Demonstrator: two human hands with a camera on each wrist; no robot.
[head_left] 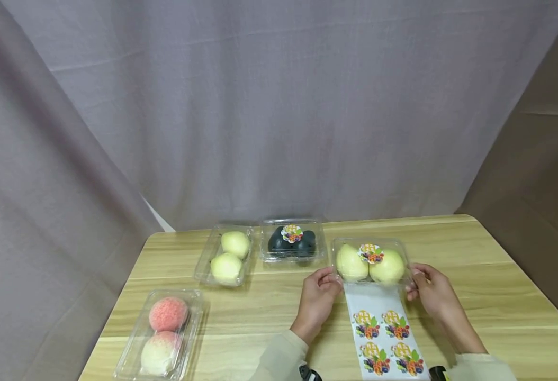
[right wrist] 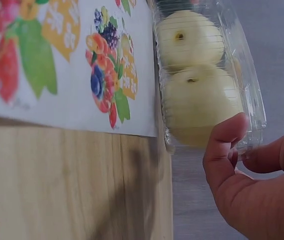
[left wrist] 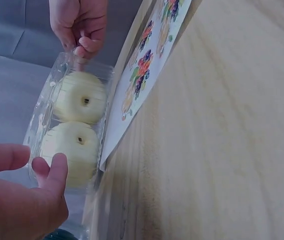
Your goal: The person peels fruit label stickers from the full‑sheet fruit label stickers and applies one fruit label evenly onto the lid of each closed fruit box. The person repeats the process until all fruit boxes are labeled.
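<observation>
A clear plastic fruit box holds two pale yellow-green fruits that look like pears, with a round, colourful fruit sticker on its lid. At the box's left end my left hand pinches the near corner between thumb and fingers. My right hand grips the right end, its thumb and forefinger on the rim in the right wrist view. Under the near edge of the box lies a white sheet of stickers, its far end overlapped by the box. Several printed fruit stickers show on it.
Left of the held box stands a clear box of dark fruits with a sticker on its lid. Beside it sits a box of two pale pears. A box with pink and cream round fruits lies front left on the wooden table. Grey curtain hangs behind.
</observation>
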